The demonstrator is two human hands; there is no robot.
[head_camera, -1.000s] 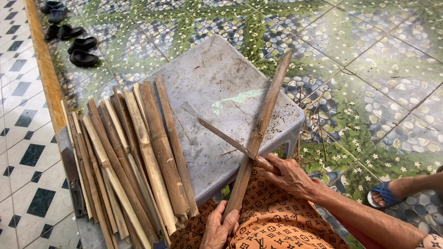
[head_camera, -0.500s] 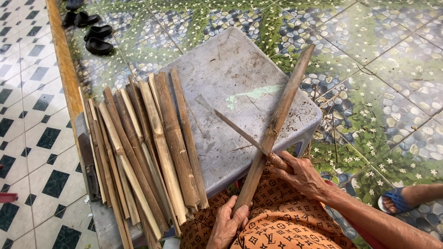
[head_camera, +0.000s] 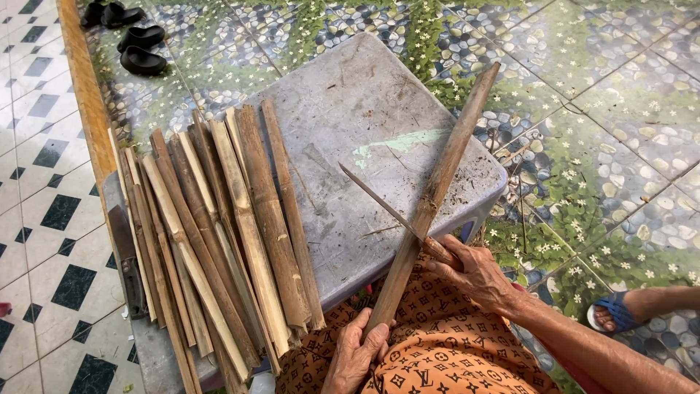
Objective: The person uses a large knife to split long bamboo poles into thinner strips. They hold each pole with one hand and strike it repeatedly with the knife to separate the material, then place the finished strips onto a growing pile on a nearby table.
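My left hand (head_camera: 356,356) grips the near end of a long bamboo stick (head_camera: 437,191) that slants up to the right over a grey plastic stool (head_camera: 364,109). My right hand (head_camera: 477,273) holds a thin-bladed knife (head_camera: 379,203) by its handle. The blade lies across the stick at about its middle, point toward the upper left. A pile of split bamboo slats (head_camera: 219,226) lies on the left half of the stool, fanning toward me. My lap is covered by orange patterned cloth (head_camera: 445,350).
A dark-handled cleaver (head_camera: 127,263) lies at the stool's left edge beside the slats. A wooden beam (head_camera: 84,80) runs along the floor at left. Black sandals (head_camera: 138,47) sit at the upper left. A foot in a blue sandal (head_camera: 620,310) rests at right on patterned tiles.
The view has shifted so the stool and slats sit slightly higher and further right. Both hands keep their hold; the knife blade stays across the stick.
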